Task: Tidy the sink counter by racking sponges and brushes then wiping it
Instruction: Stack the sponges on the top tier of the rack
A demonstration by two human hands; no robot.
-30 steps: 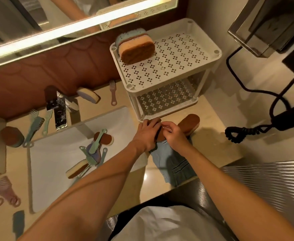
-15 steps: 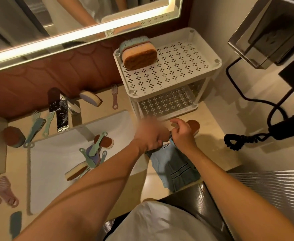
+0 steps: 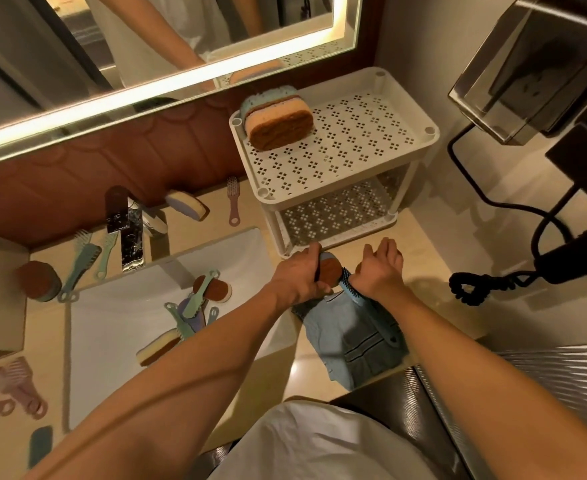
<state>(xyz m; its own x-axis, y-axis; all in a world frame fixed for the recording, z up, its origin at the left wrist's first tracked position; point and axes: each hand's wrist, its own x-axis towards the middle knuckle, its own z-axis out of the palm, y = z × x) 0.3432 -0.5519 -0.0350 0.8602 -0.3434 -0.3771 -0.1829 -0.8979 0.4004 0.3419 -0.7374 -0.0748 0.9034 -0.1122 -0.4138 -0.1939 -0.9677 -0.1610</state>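
My left hand (image 3: 302, 277) grips a sponge (image 3: 328, 270), brown face toward me, just in front of the white rack (image 3: 431, 130). Its lower shelf (image 3: 337, 216) opens straight ahead of the knuckles, and the top shelf, already with stacked sponges (image 3: 278, 124) at its back corner, lies higher and farther. My right hand (image 3: 380, 266) is spread wide and holds nothing. Under its wrist a blue brush (image 3: 368, 310) lies on the blue cloth (image 3: 340, 344), the long axis diagonal: bristles between my hands, handle toward my right side. So the right hand is nearer to it. I judge the rack's front post beside my left hand is the only obstacle; the black coiled cord (image 3: 475, 285) stays well apart.
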